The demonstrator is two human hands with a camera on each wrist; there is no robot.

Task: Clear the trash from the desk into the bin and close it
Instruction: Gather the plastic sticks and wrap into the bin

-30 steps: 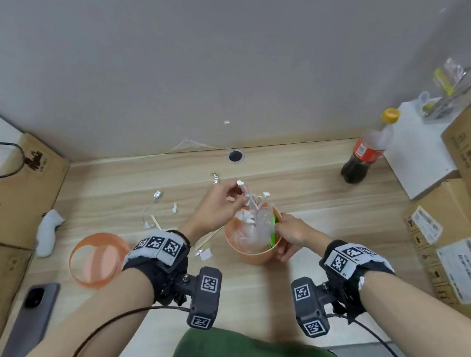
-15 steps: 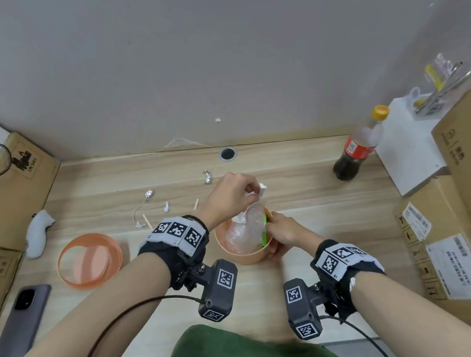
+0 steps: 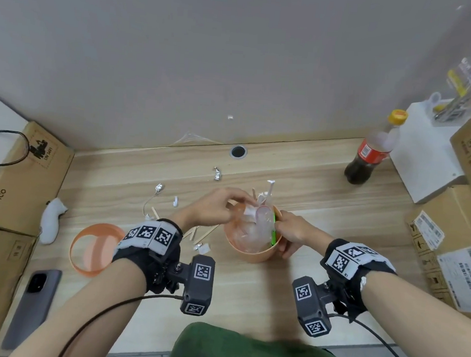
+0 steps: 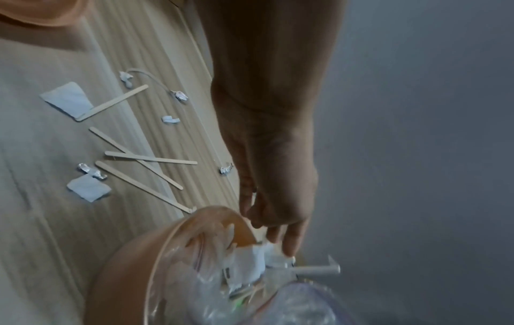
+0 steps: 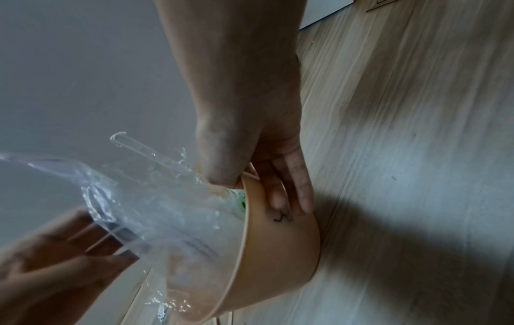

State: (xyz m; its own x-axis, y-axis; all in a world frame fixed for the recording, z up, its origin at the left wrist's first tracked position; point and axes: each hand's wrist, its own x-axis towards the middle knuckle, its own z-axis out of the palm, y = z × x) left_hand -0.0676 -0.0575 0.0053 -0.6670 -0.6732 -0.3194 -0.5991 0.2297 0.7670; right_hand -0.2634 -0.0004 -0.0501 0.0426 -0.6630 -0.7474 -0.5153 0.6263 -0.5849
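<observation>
- While your right hand grips the near-right rim of the orange bin, thumb inside over the rim and fingers flat against the outer wall, the bin stands upright on the wooden desk.
- Your left hand sits over the bin's left rim, fingers bent down onto the white paper scraps at the top of the fill; whether it pinches them or only presses them, you cannot tell from these views.
- The bin holds a crumpled clear plastic bag, a green item against the right wall, and a white stick rising above the rim.
- The bin's lid ring, orange and open in the middle, lies flat on the desk to the left, well apart from the bin.
- Trash on the desk left of the bin: four wooden sticks, two of them crossed; two flat paper pieces; several foil bits; a thin white cord.
- One foil wrapper lies farther back, near the round cable hole.
- A cola bottle stands at the rear right, beside cardboard boxes.
- At the left lie a grey phone and a white controller.
</observation>
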